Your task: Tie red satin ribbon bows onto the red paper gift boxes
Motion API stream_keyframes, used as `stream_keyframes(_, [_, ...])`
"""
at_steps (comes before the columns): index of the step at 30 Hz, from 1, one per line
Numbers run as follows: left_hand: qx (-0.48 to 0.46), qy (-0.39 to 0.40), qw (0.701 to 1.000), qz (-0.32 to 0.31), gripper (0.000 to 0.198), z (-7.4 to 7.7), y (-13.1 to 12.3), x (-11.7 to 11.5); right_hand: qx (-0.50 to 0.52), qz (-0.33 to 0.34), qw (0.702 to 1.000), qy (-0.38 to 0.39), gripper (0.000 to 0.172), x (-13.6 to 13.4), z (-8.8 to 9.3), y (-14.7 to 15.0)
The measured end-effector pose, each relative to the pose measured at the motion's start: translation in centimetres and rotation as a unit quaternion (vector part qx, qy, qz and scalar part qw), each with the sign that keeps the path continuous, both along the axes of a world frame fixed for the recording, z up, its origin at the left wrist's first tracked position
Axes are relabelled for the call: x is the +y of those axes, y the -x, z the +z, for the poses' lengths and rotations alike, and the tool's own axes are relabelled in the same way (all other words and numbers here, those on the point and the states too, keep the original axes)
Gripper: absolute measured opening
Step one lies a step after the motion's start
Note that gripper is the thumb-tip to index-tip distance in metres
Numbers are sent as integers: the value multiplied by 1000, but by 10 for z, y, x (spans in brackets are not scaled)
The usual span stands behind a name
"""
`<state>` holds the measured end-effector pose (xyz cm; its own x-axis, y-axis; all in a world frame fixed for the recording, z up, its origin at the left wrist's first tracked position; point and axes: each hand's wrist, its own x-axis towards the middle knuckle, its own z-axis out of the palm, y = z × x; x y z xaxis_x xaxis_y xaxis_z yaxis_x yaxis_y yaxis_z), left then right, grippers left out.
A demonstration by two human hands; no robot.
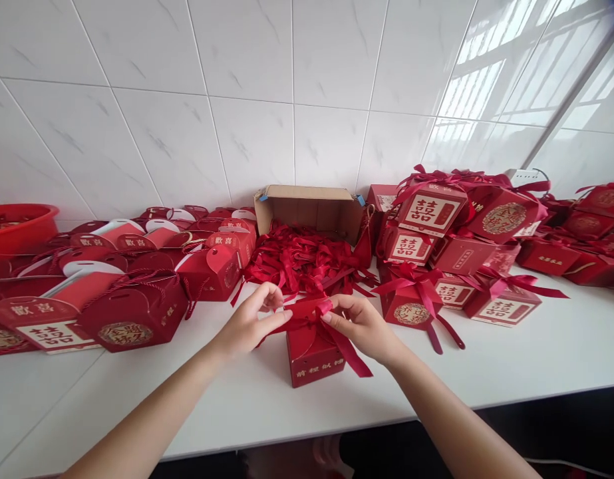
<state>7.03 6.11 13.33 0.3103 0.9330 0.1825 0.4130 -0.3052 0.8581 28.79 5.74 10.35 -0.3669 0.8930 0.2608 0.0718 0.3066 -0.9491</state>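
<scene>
A small red gift box (314, 362) with gold characters on its front stands on the white table before me. A red satin ribbon (354, 356) lies across its top, with one tail hanging down over the right side. My right hand (364, 326) pinches a loop of this ribbon between thumb and forefinger. At the left of the box top, my left hand (251, 322) has its thumb and fingers closed around the ribbon's other side; the exact grip is partly hidden. The knot area sits between both hands.
Behind the box, an open cardboard carton (309, 193) lies with a heap of loose red ribbons (307, 256) spilling out. Red boxes without bows (137, 313) crowd the left. Ribboned boxes (431, 209) are stacked at right. A red basin (22, 229) stands far left, by the tiled wall.
</scene>
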Motion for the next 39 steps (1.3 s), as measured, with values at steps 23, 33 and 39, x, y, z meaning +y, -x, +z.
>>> stream_keyframes(23, [-15, 110, 973, -201, 40, 73, -39, 8, -108, -37, 992, -60, 12, -16, 14, 24])
stream_keyframes(33, [50, 3, 994, -98, 40, 42, -23, 25, -27, -33, 999, 17, 42, -7, 7, 26])
stream_keyframes(39, [77, -53, 995, 25, 25, 9, -7, 1, -33, -60, 998, 11, 41, -9, 8, 26])
